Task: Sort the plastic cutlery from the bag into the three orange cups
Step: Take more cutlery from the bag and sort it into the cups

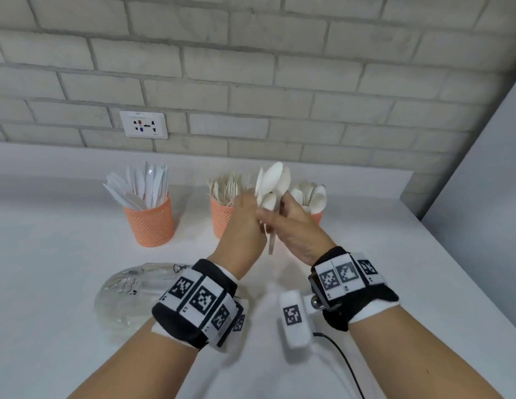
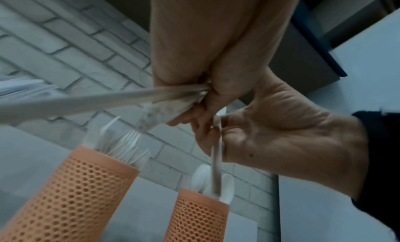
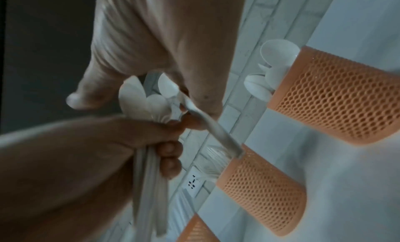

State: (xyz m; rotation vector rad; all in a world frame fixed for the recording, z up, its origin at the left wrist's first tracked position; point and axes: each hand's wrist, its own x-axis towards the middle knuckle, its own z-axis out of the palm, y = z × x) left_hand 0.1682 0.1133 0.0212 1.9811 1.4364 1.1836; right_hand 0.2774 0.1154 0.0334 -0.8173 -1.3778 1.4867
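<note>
Three orange mesh cups stand near the wall: the left cup (image 1: pixel 149 223) holds knives, the middle cup (image 1: pixel 220 220) forks, the right cup (image 1: pixel 316 217) spoons. In front of the middle and right cups my left hand (image 1: pixel 245 203) grips a bundle of white plastic spoons (image 1: pixel 272 180) by the handles, bowls up. My right hand (image 1: pixel 279 214) pinches one spoon (image 3: pixel 216 134) of that bundle, its handle slanting away from the rest. The clear plastic bag (image 1: pixel 130 289) lies crumpled on the table by my left wrist. The wrist views show the fork cup (image 2: pixel 71 197) and spoon cup (image 2: pixel 199 218) just beyond the hands.
The white table (image 1: pixel 63 254) ends at a brick wall with a power socket (image 1: pixel 143 124). A grey panel (image 1: pixel 481 182) rises at the right. A black cable (image 1: pixel 343 358) trails from my right wrist over the table.
</note>
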